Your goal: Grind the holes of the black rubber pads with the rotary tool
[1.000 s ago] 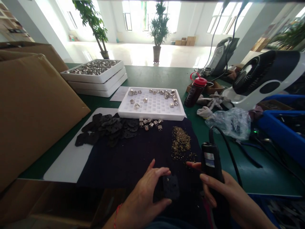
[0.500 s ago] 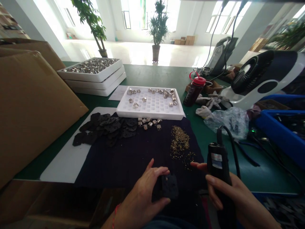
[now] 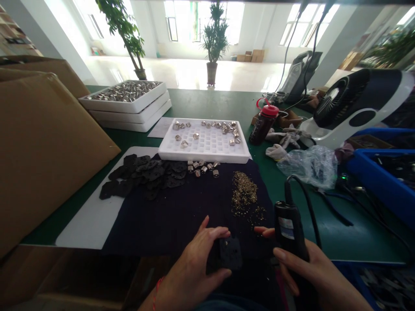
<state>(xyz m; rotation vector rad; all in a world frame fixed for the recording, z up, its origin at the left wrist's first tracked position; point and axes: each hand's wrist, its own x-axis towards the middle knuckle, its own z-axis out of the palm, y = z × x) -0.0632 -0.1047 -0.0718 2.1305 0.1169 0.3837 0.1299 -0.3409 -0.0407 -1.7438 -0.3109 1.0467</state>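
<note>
Between the thumb and fingers of my left hand (image 3: pixel 197 255) is a small black plastic part (image 3: pixel 231 252) with a squarish face and little holes. My right hand (image 3: pixel 311 268) is wrapped round a black corded electric screwdriver (image 3: pixel 288 229), its cable looping from the top; the lower end is out of sight. The right index finger stretches toward a scattered heap of tiny brass-coloured screws (image 3: pixel 244 192) on the dark cloth (image 3: pixel 155 224). Several silver metal cylinders (image 3: pixel 203 169) lie beyond, beside a pile of flat black plates (image 3: pixel 145 170).
A white foam tray (image 3: pixel 204 155) holds more cylinders. Stacked trays (image 3: pixel 129 106) and a cardboard box (image 3: pixel 48 151) stand left. On the right are a red-capped bottle (image 3: pixel 264 125), a plastic bag (image 3: pixel 311 166), pliers (image 3: pixel 333 207), a fan (image 3: pixel 353 103) and a blue bin (image 3: pixel 382 181).
My right hand and the electric screwdriver have shifted slightly left, closer to the black part. My left hand has stayed nearly still with the part in it.
</note>
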